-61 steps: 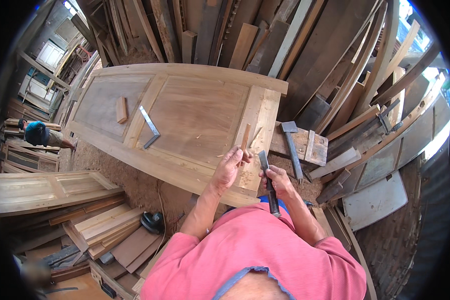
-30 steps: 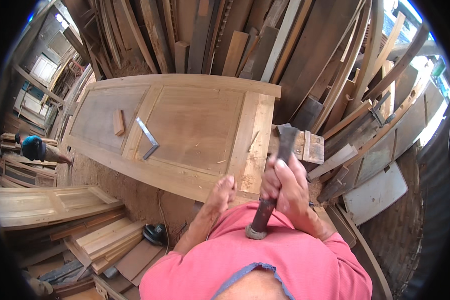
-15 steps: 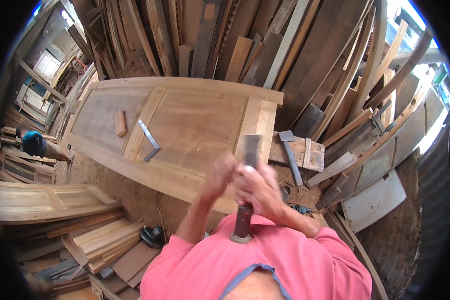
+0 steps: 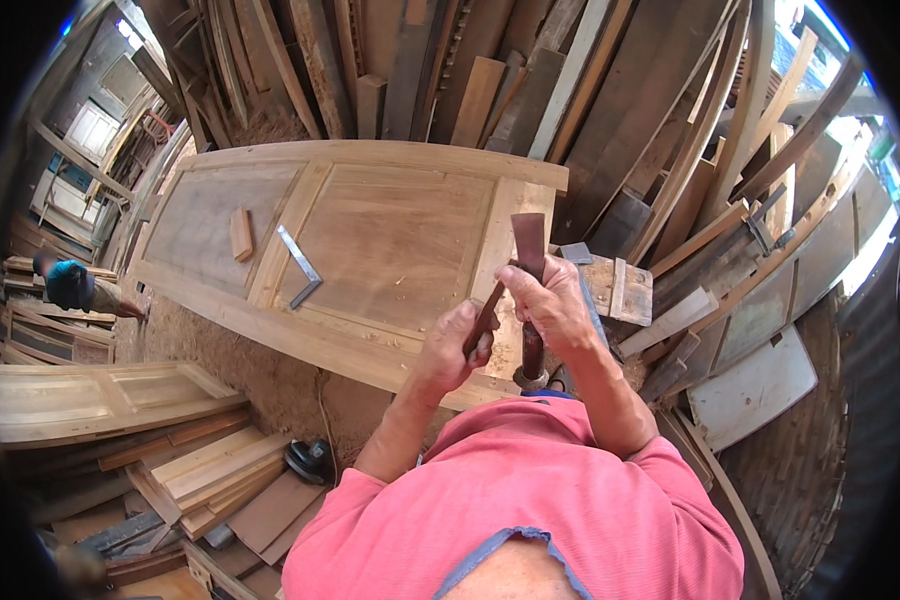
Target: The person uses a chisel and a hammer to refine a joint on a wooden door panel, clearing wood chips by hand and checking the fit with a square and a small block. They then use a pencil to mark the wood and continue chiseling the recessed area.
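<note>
My right hand [image 4: 552,308] is closed round a wide-bladed chisel [image 4: 530,238]. Its flared blade points away from me, and its dark round handle ends in a ring close to my pink shirt. A thin, flat reddish-brown strip [image 4: 484,320] is gripped in my left hand [image 4: 455,348]; its upper end reaches the fingers of my right hand beside the chisel. I cannot tell what the strip is made of. Beneath both hands lies a panelled wooden door [image 4: 400,240]. On it rest a metal try square [image 4: 298,268] and a small wood block [image 4: 241,235], with shavings scattered near my hands.
A hammer [image 4: 576,253], partly hidden by my right hand, lies on a wooden box [image 4: 630,290]. Planks [image 4: 400,70] lean behind the door. Another panelled door [image 4: 100,395], stacked boards [image 4: 220,470] and a dark power tool [image 4: 308,460] are at left. Another person [image 4: 68,285] is far left.
My hands, earlier close together at the chisel, are farther apart. The chisel has moved away from my chest and to the right. The strip in my left hand now shows clearly.
</note>
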Demonstrator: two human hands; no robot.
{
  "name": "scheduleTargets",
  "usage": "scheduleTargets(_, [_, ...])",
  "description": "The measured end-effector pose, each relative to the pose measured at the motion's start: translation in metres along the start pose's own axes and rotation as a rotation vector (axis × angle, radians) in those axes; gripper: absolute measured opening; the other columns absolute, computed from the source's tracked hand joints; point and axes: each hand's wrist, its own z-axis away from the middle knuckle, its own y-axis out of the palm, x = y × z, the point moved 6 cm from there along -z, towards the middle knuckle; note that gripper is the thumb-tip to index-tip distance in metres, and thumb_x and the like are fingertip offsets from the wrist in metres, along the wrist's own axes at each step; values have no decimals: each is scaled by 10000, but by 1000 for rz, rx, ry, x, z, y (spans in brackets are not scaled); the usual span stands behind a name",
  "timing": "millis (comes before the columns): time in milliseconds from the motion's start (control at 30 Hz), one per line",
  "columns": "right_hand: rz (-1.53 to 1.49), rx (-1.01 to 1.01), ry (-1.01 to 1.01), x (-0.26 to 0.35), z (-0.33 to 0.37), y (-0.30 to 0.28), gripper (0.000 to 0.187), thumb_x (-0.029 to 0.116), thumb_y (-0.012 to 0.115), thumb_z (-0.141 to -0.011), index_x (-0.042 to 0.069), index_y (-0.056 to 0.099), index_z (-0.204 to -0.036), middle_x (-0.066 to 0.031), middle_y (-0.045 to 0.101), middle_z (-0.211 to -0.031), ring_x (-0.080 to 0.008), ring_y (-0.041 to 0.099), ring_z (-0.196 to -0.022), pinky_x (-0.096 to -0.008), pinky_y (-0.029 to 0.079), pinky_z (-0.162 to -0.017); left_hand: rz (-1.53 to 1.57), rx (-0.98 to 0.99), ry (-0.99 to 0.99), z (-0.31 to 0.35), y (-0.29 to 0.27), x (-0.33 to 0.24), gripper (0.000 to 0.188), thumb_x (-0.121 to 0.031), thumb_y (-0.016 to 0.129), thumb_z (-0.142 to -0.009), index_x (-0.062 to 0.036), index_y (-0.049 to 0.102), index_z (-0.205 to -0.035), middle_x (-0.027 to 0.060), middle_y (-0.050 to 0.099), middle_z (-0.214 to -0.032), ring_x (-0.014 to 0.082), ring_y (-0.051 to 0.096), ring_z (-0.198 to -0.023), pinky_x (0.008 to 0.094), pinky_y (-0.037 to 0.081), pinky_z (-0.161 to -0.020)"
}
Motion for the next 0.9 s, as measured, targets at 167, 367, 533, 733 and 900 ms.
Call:
scheduleTargets(167, [-31,-93,-66,-1,3,-7,188,220,529,-1001,53,553,-917,20,510,-642,-60,465,-518,-244,403,-474,-556,-136,236,-8,-8,-8,383,-405,427,-1046,-86,570,-889,-28,477,-590,46,426,-501,197,341,-466])
scheduleTargets(367, [-699,50,99,-15,19,33,169,201,464,-1014,53,478,-1094,-17,518,-780,-97,488,-565,-285,474,-492,-415,-256,318,-37,-30,-34,346,-361,428,-1056,-88,576,-904,-44,516,-686,21,428,-584,176,344,-523])
scheduleTargets(533, [-708,257,345,-27,42,75,170,232,487,-1014,87,481,-1102,16,427,-707,-91,419,-521,-273,449,-510,-454,-330,469,-33,-26,-52,230,-247,470,-1053,-64,608,-1053,-64,573,-782,6,481,-666,189,406,-562])
scheduleTargets(733, [-559,153,315,-14,49,68,180,246,496,-1003,73,477,-1049,29,395,-656,-82,391,-477,-268,415,-448,-447,-102,468,-7,-4,-47,246,-224,437,-1060,-55,611,-1022,-52,560,-773,35,497,-694,219,423,-590])
scheduleTargets(900, [-549,110,-144,59,82,17,126,179,440,-1017,59,471,-1041,22,419,-622,-78,397,-443,-257,413,-420,-525,-139,-14,66,-62,47,236,-231,459,-1044,-93,576,-893,-45,510,-683,47,434,-597,222,350,-550])
